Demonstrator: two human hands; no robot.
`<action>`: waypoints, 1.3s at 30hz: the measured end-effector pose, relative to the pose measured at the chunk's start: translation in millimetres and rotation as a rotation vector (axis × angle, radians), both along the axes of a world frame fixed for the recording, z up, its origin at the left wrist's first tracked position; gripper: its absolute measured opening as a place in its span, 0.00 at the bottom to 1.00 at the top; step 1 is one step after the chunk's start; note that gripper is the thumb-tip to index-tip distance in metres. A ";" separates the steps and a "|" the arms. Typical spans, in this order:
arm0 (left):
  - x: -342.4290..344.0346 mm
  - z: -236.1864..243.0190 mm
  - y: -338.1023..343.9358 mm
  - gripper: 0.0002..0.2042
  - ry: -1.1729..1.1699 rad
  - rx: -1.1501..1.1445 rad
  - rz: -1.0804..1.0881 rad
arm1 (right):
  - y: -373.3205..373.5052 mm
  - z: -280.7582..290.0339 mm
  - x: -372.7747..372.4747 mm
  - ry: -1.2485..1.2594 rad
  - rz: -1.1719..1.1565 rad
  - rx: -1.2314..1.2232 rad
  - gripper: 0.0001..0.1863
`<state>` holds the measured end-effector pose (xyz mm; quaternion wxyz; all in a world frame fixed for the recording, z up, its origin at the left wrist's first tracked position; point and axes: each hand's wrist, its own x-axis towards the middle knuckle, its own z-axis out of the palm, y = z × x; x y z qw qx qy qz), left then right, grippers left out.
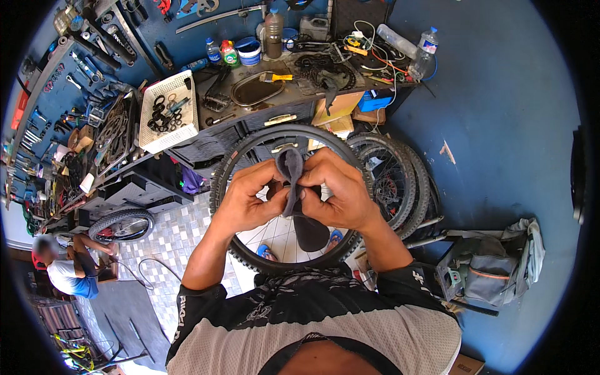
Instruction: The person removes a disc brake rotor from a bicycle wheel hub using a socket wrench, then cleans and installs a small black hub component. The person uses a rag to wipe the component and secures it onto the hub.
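Both of my hands are closed on a dark grey cloth [292,169], gripping it from either side with fingertips and thumbs, its top bent into a loop. My left hand [253,194] is on the left of it, my right hand [334,190] on the right. A black bicycle wheel [232,245] with a knobby tyre stands upright in front of me around my hands, spokes showing behind them. A dark, rounded piece [311,234] hangs below the cloth; whether it is part of the cloth I cannot tell. My feet show through the spokes.
A cluttered workbench [219,125] bears a white basket [150,115] of rings, a tray [256,87], bottles and tools under a tool wall. Spare wheels [412,175] stand right, beside a grey bag [487,272]. Another person [65,272] sits lower left near a wheel [122,222].
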<state>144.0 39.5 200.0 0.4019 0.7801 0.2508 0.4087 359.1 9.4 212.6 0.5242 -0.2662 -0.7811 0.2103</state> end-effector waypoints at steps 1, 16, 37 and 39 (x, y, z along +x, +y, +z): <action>0.5 3.2 0.0 0.08 0.035 0.050 0.005 | -0.2 -3.1 -1.7 0.041 -0.032 -0.046 0.08; 1.6 -28.6 -2.0 0.04 -0.214 -0.268 0.116 | 25.6 -35.6 12.1 1.102 -0.039 -0.786 0.11; 5.5 -35.7 -9.4 0.13 -0.591 -0.804 -0.231 | 6.5 -7.3 2.9 -0.005 0.019 -0.288 0.19; 6.6 -35.9 -7.1 0.14 -0.612 -0.818 -0.272 | 8.1 -7.4 1.7 -0.025 -0.025 -0.219 0.19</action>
